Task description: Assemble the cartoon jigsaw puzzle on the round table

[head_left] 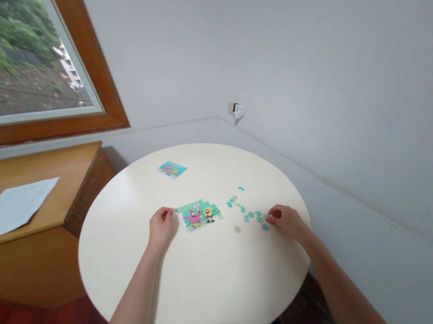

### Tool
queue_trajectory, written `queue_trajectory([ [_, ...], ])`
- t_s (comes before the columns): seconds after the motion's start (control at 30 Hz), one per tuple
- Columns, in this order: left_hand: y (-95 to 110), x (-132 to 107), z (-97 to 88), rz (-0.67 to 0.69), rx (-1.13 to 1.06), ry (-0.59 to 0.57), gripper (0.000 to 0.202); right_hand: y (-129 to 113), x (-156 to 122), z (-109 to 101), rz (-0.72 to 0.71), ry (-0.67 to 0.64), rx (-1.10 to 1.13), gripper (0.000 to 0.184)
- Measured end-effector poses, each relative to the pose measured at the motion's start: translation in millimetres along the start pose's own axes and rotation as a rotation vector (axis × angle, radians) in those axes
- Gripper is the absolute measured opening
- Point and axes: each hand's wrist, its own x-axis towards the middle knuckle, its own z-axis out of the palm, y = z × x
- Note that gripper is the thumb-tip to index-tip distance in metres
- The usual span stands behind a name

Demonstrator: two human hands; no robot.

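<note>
A small, partly built cartoon jigsaw puzzle (199, 213) lies near the middle of a round cream table (181, 296). My left hand (162, 227) rests at the puzzle's left edge, fingers curled against its corner. Several loose teal pieces (245, 210) are scattered to the right of the puzzle. My right hand (286, 220) is at the right end of that scatter, fingers pinched on a loose puzzle piece (267, 216) on the tabletop. One pale, face-down piece (237, 229) lies apart, nearer to me.
A small reference picture card (172, 168) lies at the table's far side. A wooden cabinet (25, 240) with a white sheet of paper (7, 210) stands left under a window. Grey walls close in behind and right; a wall socket (235, 109) sits in the corner.
</note>
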Motion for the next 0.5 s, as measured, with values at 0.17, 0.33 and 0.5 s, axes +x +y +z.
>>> queue_trajectory([
  [0.17, 2.3, -0.9, -1.2, 0.007, -0.007, -0.002, 0.022, 4.9, 1.4, 3.2, -0.011, 0.020, 0.031, 0.008],
  [0.33, 1.0, 0.4, 0.9, -0.013, 0.008, 0.005, 0.022, 3.5, -1.6, 8.1, -0.019, 0.063, 0.020, 0.010],
  [0.5, -0.5, 1.1, 2.4, -0.013, -0.010, 0.022, 0.023, -2.1, -8.2, 13.8, -0.034, 0.110, -0.032, 0.018],
])
